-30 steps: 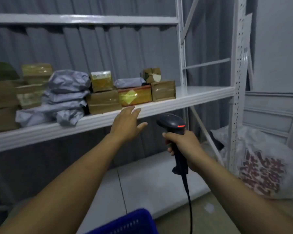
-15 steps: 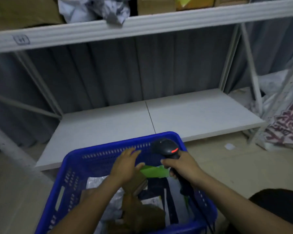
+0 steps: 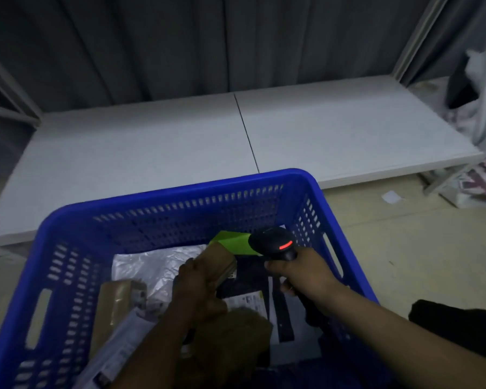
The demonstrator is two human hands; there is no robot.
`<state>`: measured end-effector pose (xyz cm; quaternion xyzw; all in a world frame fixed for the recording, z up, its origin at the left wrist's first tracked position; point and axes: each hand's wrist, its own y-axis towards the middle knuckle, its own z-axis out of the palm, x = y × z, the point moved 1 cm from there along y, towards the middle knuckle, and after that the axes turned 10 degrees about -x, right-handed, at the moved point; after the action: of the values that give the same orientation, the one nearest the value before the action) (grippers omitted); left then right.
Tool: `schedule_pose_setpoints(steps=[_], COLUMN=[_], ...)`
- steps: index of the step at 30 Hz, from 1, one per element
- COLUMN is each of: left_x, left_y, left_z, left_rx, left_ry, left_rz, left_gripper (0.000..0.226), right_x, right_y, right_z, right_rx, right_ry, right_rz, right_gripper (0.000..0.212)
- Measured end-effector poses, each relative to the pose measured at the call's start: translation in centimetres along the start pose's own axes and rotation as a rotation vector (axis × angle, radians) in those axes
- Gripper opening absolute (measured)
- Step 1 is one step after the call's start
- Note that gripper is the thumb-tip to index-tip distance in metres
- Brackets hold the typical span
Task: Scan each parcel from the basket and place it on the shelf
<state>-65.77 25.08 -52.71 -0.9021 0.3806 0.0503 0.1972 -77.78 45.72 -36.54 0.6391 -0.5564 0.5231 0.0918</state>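
Note:
A blue perforated basket (image 3: 157,211) fills the lower half of the view and holds several parcels. My left hand (image 3: 192,284) is inside it, fingers closed around a small brown cardboard parcel (image 3: 218,262). My right hand (image 3: 306,273) grips a black handheld scanner (image 3: 272,242) with a red light, held over the basket's right side. A green parcel (image 3: 232,242) lies just behind the scanner head. A white plastic mailer (image 3: 152,265), a taped brown box (image 3: 118,301) and a dark flat parcel (image 3: 250,276) lie in the basket too.
A low white shelf board (image 3: 141,147) runs across behind the basket, with a grey curtain behind it. A white printed sack (image 3: 483,175) sits at the far right beside a shelf upright. A paper scrap (image 3: 391,196) lies on the beige floor.
The view dropped from the upper shelf to the basket. My left hand came down from the shelf edge into the basket and closed on the brown parcel; the scanner hand lowered with it.

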Motion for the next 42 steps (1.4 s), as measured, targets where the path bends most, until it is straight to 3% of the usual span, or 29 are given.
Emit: schedule_pose_setpoints(steps=[2,6,9,12,15,18,22,26,29,32,35,37,39,42], left_x=[0.1,0.3,0.0,-0.7,-2.0,-3.1,-3.6,-4.1,-4.7,-4.5,-3.3,-2.9,-2.8,-3.0], left_y=[1.5,3.7,4.2,3.5,1.5,-1.0,-5.6,-10.1,-12.4,-14.4,-15.7,-16.3,-16.9,-18.0], left_z=[2.2,4.3,4.2,3.0,0.5,-2.5,-7.4,-11.6,-13.6,-14.6,-14.6,-14.7,-15.0,-15.4], left_rx=[0.036,0.107,-0.012,-0.106,-0.141,-0.195,-0.194,-0.126,-0.164,-0.183,-0.077,-0.094,-0.177,-0.296], left_ry=[0.014,0.103,0.111,-0.038,-0.382,-0.649,-0.834,-1.016,-1.001,-1.011,-1.032,-1.004,-0.938,-0.971], left_rz=[-0.053,-0.119,-0.114,-0.062,-0.048,-0.046,0.023,0.077,0.098,0.05,0.138,0.178,0.161,0.075], left_gripper=[0.07,0.105,0.093,0.092,0.102,0.086,0.063,0.034,0.021,0.038,0.091,0.108,0.105,0.079], right_x=[-0.1,-0.1,0.1,0.4,1.0,1.6,2.7,3.2,3.2,3.2,2.9,3.0,3.2,3.6], right_y=[0.7,1.5,1.4,1.0,0.3,-0.5,-2.0,-3.5,-4.9,-6.0,-6.3,-6.4,-6.5,-6.9], right_z=[0.0,-0.2,-0.2,-0.1,-0.1,-0.5,-1.7,-2.9,-3.0,-3.0,-3.1,-3.1,-3.0,-2.8], right_rx=[-0.007,-0.027,-0.022,-0.014,-0.013,-0.016,0.012,0.208,0.35,0.367,0.356,0.348,0.35,0.373], right_ry=[0.012,0.045,0.066,0.056,0.042,0.042,0.117,0.301,0.351,0.39,0.462,0.514,0.539,0.547], right_rz=[0.034,0.079,0.074,0.041,0.0,-0.055,-0.142,-0.131,-0.138,-0.104,-0.017,0.033,0.045,0.023], right_gripper=[0.016,0.014,0.012,0.012,0.011,0.011,0.006,0.018,0.022,0.022,0.03,0.033,0.034,0.032])
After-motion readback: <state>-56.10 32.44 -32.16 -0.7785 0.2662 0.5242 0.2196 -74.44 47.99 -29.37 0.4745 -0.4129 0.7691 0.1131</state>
